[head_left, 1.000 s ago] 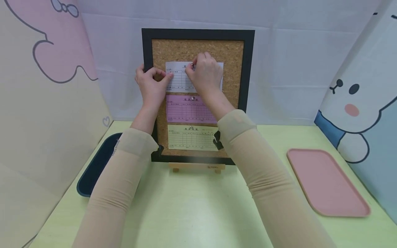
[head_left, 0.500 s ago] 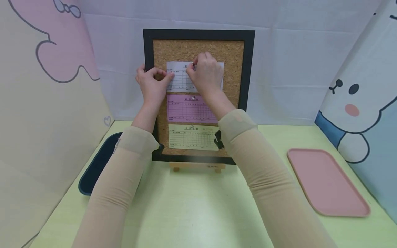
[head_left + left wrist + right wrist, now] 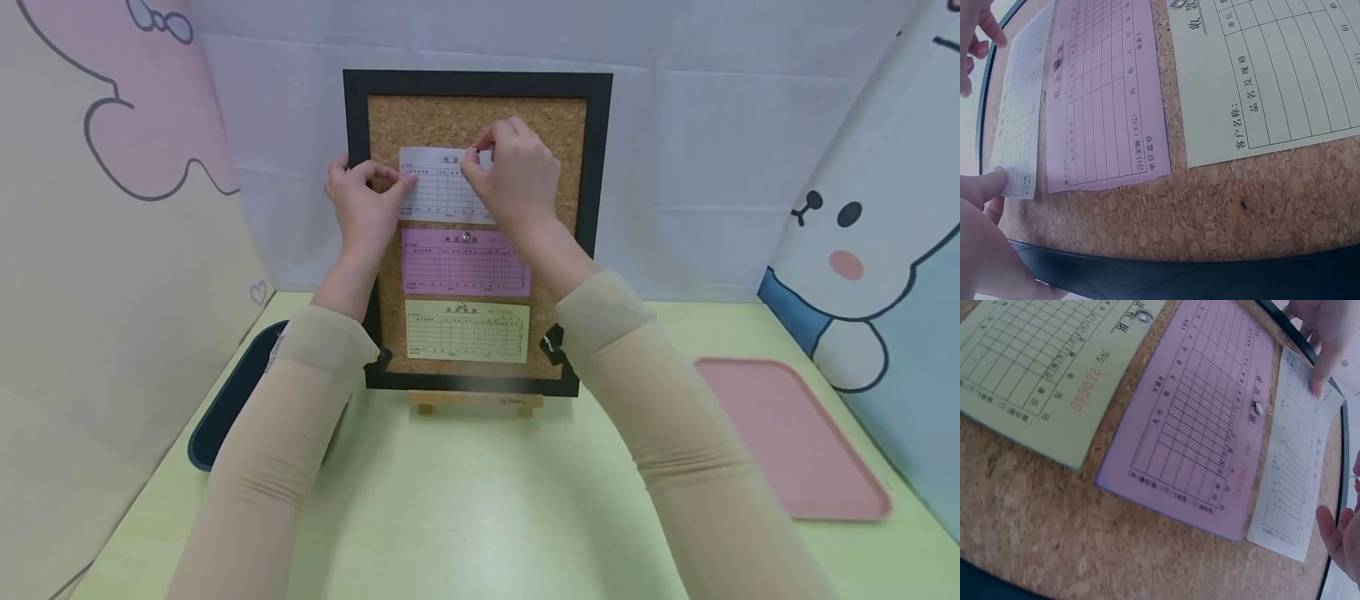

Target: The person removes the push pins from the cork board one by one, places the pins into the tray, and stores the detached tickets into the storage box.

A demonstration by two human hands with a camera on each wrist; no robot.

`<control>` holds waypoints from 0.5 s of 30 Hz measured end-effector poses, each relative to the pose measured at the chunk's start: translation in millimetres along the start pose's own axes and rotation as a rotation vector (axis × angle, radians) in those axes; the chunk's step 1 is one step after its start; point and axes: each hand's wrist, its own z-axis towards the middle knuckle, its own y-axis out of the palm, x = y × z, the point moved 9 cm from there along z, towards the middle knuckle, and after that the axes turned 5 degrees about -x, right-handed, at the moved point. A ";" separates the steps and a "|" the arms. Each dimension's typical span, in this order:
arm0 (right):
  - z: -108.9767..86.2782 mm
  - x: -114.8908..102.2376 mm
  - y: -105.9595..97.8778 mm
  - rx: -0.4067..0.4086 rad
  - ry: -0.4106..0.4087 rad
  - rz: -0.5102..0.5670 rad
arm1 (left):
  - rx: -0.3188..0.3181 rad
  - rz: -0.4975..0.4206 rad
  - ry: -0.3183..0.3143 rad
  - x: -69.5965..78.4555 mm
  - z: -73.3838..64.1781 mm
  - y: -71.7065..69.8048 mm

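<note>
On a black-framed corkboard (image 3: 480,117), a white receipt slip (image 3: 437,196) lies above a pink slip (image 3: 465,265) and a yellow slip (image 3: 467,333). My left hand (image 3: 364,200) pinches the white slip's left edge between thumb and index finger, beside the frame. The thumb (image 3: 991,181) lies on the slip's corner in the left wrist view. Over the slip's top edge, my right hand (image 3: 519,175) pinches a small push pin (image 3: 476,150). Its thin needle shows in the right wrist view, off the paper. The right hand hides the slip's right part in the head view.
Silver push pins hold the pink and yellow slips. A small wooden easel (image 3: 476,400) supports the board on the pale green table (image 3: 465,500). At left, a dark blue tray (image 3: 225,417) is partly under the sleeve; a pink tray (image 3: 802,442) lies at right.
My right hand has shifted slightly right and away from the white slip's heading with the push pin in its fingers. My left hand stays at the slip's left edge.
</note>
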 end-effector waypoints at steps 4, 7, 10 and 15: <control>-3.3 3.7 -10.2 -0.026 -0.004 -0.006 | 0.010 -0.012 0.013 -0.5 -0.1 -5.4; -5.4 7.8 -17.5 -0.055 0.003 -0.002 | 0.027 -0.018 0.025 0.4 0.7 -12.0; -7.9 12.8 -25.9 -0.074 0.022 0.025 | 0.041 -0.021 0.034 2.5 1.1 -18.6; -12.9 20.1 -42.3 -0.070 0.025 0.079 | 0.041 0.002 0.040 8.0 -1.2 -27.9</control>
